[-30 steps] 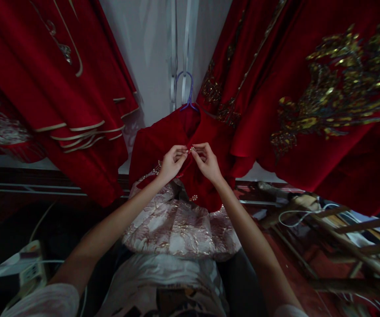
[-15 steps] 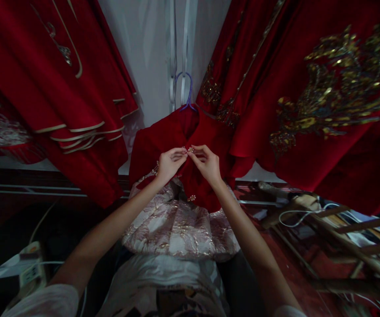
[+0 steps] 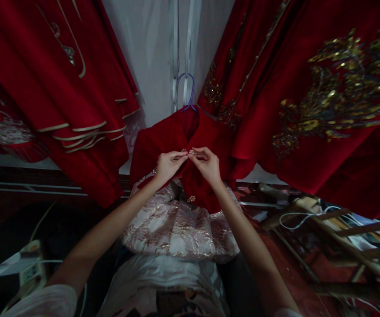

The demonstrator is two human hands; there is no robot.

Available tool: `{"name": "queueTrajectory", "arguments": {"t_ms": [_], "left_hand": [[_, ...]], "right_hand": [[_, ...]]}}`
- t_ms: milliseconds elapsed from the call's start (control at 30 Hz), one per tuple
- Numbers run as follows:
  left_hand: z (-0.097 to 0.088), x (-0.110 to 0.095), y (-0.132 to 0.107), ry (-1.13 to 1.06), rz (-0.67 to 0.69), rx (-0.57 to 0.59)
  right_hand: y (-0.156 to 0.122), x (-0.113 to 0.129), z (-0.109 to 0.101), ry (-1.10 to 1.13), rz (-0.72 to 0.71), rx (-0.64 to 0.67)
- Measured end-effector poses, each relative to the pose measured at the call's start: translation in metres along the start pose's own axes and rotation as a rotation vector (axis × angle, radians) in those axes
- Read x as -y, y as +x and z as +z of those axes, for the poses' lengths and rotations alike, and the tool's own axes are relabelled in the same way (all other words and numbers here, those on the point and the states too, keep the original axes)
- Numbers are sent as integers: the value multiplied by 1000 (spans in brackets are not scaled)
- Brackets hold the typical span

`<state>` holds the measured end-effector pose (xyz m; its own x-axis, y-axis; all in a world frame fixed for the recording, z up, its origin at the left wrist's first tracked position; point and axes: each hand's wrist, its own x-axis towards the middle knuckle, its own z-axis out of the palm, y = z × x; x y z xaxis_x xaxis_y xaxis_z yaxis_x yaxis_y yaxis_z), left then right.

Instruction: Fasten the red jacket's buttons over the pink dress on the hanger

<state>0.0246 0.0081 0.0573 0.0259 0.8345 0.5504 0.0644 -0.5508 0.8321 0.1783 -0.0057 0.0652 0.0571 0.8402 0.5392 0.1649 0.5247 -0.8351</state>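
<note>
A red jacket (image 3: 158,136) hangs on a purple hanger (image 3: 190,94) in front of me, its two front edges meeting at the middle. My left hand (image 3: 171,165) pinches the left front edge beside a small beaded flower clasp. Touching it at the fingertips, my right hand (image 3: 207,164) pinches the other edge by a beaded flower clasp (image 3: 191,152). Whether the two clasp halves are joined I cannot tell. Lower on the jacket's front sits another beaded flower clasp (image 3: 191,199). Below the jacket spreads a pale pink and white brocade fabric (image 3: 179,231) with a metallic sheen.
Red garments with white trim (image 3: 87,101) hang at the left, and a red garment with gold sequin embroidery (image 3: 335,97) hangs at the right. A power strip (image 3: 33,264) with cables lies low at the left. A wooden rack (image 3: 348,246) stands at the right.
Both hands keep their pinch at the jacket's front edges, with only slight finger movement. The whole view has shifted a little.
</note>
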Motion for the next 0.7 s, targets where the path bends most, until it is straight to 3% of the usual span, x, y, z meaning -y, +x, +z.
{"name": "queueTrajectory", "arguments": {"t_ms": [300,467,700], "left_hand": [[-2,-2,1,74,63,32],[2,-5,0,76,63,75],[10,15,-6,122,102,48]], "right_hand": [[-1,10,3,-60,10,1],[5,7,14,-205,-29,-71],[8,1,22,-234,-40,-36]]}}
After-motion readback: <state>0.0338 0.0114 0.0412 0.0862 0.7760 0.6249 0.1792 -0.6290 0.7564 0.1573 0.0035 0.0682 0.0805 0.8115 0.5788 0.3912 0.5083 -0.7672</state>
